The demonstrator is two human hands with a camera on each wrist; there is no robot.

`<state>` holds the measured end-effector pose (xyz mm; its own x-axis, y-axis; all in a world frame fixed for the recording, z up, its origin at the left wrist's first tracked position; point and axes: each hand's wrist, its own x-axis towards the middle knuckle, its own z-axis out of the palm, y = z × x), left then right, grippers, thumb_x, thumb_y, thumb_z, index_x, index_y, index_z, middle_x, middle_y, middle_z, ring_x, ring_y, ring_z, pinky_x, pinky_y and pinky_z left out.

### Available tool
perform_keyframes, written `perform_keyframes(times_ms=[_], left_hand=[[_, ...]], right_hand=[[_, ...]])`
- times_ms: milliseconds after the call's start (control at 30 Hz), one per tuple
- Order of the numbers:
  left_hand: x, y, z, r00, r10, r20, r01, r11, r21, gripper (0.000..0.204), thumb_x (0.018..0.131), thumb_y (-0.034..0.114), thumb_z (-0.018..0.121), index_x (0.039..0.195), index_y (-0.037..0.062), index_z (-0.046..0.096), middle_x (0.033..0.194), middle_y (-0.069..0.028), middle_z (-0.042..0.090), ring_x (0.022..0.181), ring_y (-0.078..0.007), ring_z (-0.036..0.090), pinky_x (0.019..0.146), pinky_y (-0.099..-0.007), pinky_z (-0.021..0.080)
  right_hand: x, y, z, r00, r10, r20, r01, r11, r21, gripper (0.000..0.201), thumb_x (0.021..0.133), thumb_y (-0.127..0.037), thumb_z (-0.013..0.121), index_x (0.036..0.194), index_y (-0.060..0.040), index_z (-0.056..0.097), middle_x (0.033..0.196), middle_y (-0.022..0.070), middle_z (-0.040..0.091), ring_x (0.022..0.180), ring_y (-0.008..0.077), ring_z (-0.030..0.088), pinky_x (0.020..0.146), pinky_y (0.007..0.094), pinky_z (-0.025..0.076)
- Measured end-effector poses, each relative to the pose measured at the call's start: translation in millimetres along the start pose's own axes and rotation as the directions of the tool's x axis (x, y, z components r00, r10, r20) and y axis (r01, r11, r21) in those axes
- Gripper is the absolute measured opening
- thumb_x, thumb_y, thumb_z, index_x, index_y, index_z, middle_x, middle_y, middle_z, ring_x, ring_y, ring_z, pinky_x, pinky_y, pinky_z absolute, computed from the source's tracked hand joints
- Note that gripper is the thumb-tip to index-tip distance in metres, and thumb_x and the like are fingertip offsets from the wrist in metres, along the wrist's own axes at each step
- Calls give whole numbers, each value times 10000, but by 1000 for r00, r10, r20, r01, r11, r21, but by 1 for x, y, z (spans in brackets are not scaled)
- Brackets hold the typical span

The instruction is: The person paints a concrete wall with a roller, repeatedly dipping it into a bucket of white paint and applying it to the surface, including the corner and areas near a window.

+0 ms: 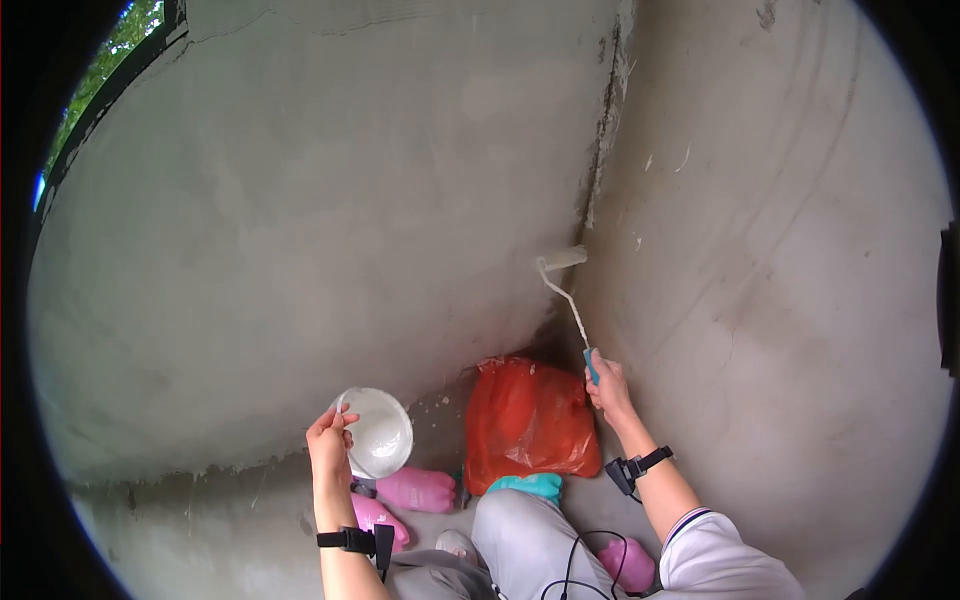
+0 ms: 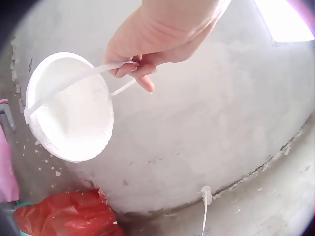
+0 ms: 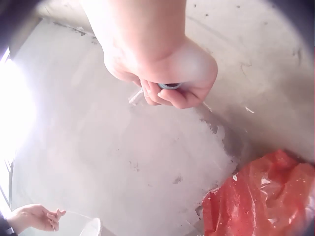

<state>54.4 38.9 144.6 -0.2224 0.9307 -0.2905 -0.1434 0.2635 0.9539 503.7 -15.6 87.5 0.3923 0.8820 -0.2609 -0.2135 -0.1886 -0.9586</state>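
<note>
In the head view my left hand (image 1: 329, 447) holds a white bucket (image 1: 384, 436) by its handle, low at the left of the wall. The left wrist view shows the fingers hooked round the white handle strap (image 2: 74, 84), and pale wet paint (image 2: 74, 120) inside the tilted bucket. My right hand (image 1: 609, 388) grips the blue handle of a paint roller (image 1: 564, 259). The roller's head is at the grey wall (image 1: 380, 180), close beside the inner corner. From the right wrist, the hand (image 3: 170, 81) is wrapped round the handle, hiding most of it.
A red plastic bag (image 1: 530, 420) sits on the floor at the foot of the corner. Pink bundles (image 1: 416, 490) and a turquoise one (image 1: 528, 487) lie near the person's legs. A second wall (image 1: 780, 250) rises on the right. A black cable (image 1: 575, 550) loops over the lap.
</note>
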Motion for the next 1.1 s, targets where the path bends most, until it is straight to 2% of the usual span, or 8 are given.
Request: perform_keyframes(times_ms=[100,267,433,533,667,833,967,1100], left_hand=[[-7,9,4,998,35,47,-37,998,44,247,988,61,462,1137,-37,633,833,-62,680,539,-44,395,514,-199,325],[-12,11,8,995,47,90,-54,995,86,240,977,51,465,1109,-41,643,800,-47,659,547,-46,386,527,-206,324],[-12,14,8,994,38,102,-49,993,105,237,970,46,465,1096,-41,646,771,-34,638,554,-44,385,535,-205,322],[-10,11,3,993,39,110,-50,994,102,237,970,47,465,1095,-41,647,770,-35,638,557,-42,387,536,-204,322],[-9,11,4,994,31,102,-42,992,115,236,972,49,467,1108,-49,632,773,-34,630,544,-38,385,522,-205,322],[-17,19,3,995,23,99,-32,995,89,241,964,42,469,1110,-54,635,755,-27,626,564,-41,382,537,-207,320],[-21,21,-4,992,53,116,-63,994,84,239,964,42,472,1108,-52,638,750,-24,620,566,-42,379,536,-205,314],[-20,21,-6,993,38,110,-50,993,110,234,965,44,476,1100,-51,642,746,-26,622,558,-41,372,532,-204,308]], right_hand=[[22,4,-7,998,48,-34,-48,999,20,495,965,-560,479,730,-124,472,492,-45,376,348,54,286,330,225,207],[38,3,-11,1000,26,0,-26,998,-56,487,974,-553,461,738,-127,474,497,-43,380,353,55,289,331,231,213],[44,-15,-1,997,-79,-19,79,997,-26,481,972,-548,471,739,-128,471,504,-43,382,359,53,309,329,221,216],[47,-18,7,996,-81,-22,81,996,38,478,970,-550,475,736,-132,464,512,-42,383,364,49,315,329,216,214],[66,14,5,997,-71,-40,73,997,37,482,961,-557,487,726,-138,457,521,-42,385,368,48,312,331,219,207],[81,55,-6,998,66,18,-66,997,30,519,966,-600,426,724,-141,439,487,-32,333,351,75,259,346,246,206],[80,77,-3,989,139,50,-143,985,96,528,954,-614,440,704,-149,445,468,-35,334,343,79,254,339,250,192],[76,103,-2,973,215,86,-221,973,67,553,967,-633,366,706,-149,427,475,-34,308,342,90,226,364,264,222]])
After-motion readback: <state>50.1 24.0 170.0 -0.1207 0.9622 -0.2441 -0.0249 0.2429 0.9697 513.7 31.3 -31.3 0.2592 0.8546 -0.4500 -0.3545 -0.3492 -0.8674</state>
